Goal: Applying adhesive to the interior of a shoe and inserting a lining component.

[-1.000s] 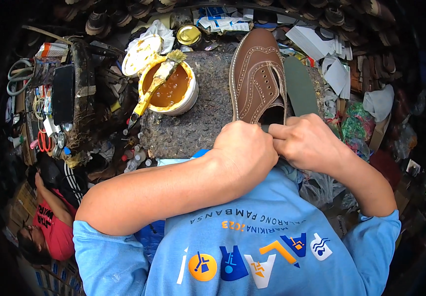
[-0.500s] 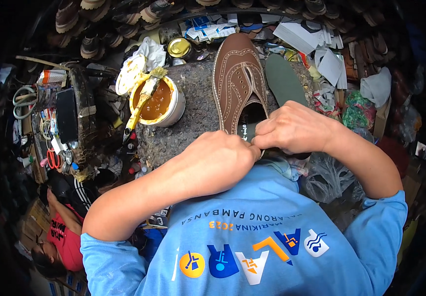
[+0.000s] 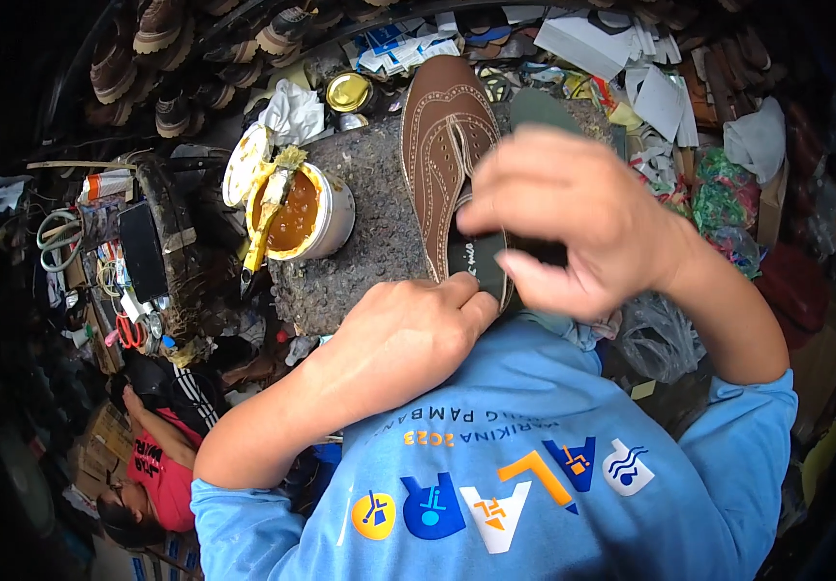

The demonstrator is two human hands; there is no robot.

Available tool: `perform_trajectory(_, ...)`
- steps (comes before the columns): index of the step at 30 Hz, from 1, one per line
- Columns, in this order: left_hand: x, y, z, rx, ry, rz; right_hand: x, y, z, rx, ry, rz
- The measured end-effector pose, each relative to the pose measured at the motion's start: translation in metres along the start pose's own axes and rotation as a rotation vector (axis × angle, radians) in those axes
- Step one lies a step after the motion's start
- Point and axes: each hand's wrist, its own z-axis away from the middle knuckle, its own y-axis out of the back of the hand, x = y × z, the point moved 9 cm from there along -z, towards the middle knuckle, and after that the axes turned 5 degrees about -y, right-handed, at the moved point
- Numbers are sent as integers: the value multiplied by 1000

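A brown brogue shoe (image 3: pixel 429 145) with pale stitching and no laces lies toe away from me on a rough dark work block (image 3: pixel 369 237). My left hand (image 3: pixel 413 324) is closed on its heel end, fingers over the rim. Inside the heel shows a dark green insole (image 3: pixel 481 266) with white lettering. Just right of the shoe opening, my right hand (image 3: pixel 573 223) is raised and blurred, thumb and fingers apart with nothing visible between them. Behind it a loose green insole (image 3: pixel 537 109) lies partly hidden.
Left on the block stands a tub of amber glue (image 3: pixel 329 218) with a brush (image 3: pixel 268 218) across its rim. Beyond is a yellow-lidded can (image 3: pixel 348 92). A cluttered tool stand (image 3: pixel 147 252) is at left, and a person in red (image 3: pixel 161 474) is at lower left.
My right hand has let go of the shoe's heel and lifted up and right, now over the loose insole. My left hand stays at the heel. The view has shifted slightly.
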Motion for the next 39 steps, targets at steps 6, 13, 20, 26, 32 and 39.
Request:
perform_trajectory(6,-43,68,4,538,170,212,33,-14,-4,123,48,136)
perform_trajectory(13,-83,46,-6,558,394,448,43,-6,2,159,65,77)
perform_trajectory(20,-104,19,15,775,534,1026,52,-6,-3,283,-46,10)
perform_trajectory(26,-96,45,69,981,522,719,48,-10,-9,224,26,107)
perform_trajectory(32,-96,83,157,825,630,-344,37,-1,-17,210,116,163)
perform_trajectory(39,-126,54,168,578,931,-60,29,-5,0,116,85,218)
